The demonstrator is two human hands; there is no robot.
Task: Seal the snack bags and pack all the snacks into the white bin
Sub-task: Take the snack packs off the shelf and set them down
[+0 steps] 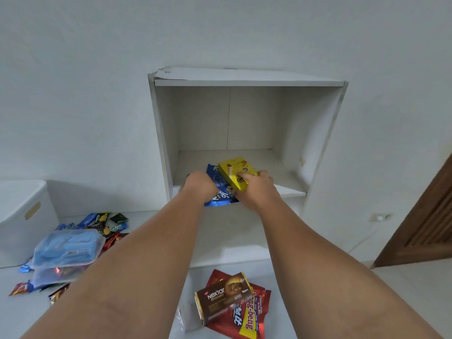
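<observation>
On the cabinet shelf (281, 177), left hand (200, 185) grips the blue bag (217, 192), and right hand (256, 189) holds the yellow box (234, 171) partly over it. White bin (22, 216) sits far left, well apart. Risk: pulling both together, the box slips off or the bag, if unsealed, spills.

One wide-angle camera, worn on the person's head, looks forward and down along both outstretched arms to the left hand (199, 185) and right hand (256, 189). It faces the open white cabinet (244, 118) nearby, wall (73, 94) above, floor (318, 302) below.
</observation>
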